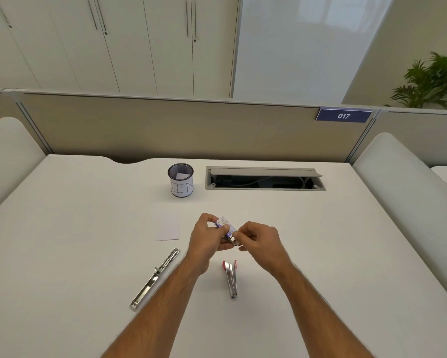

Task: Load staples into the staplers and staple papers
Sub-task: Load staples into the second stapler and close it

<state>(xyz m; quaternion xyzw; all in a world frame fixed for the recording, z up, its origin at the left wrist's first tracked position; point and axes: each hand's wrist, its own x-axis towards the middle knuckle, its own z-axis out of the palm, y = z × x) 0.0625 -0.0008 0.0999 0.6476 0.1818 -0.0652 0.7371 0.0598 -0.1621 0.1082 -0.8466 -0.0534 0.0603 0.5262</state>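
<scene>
Right now both hands are up over the middle of the white desk [320, 254], working on a small box of staples [223, 223]. The left hand [208, 240] grips the purple-and-white box from its left side, fingers curled round it, while the right hand [258, 241] pinches the box's near end between thumb and fingertips, where a silvery bit shows; whether that is a strip of staples cannot be told. Just below the hands, a pink stapler [230, 279] lies on the desk, opened up with its metal channel showing, pointing toward the person. Off to the left, a long silver stapler [155, 277] lies flat and fully unfolded, angled diagonally. Beyond it, a small white sheet of paper [168, 227] rests on the desk, just left of the hands. Further back stands a mesh pen cup [181, 180] with paper tucked inside, beside an open cable tray [265, 178]. On the partition, a blue tag [343, 116] reads 017.
</scene>
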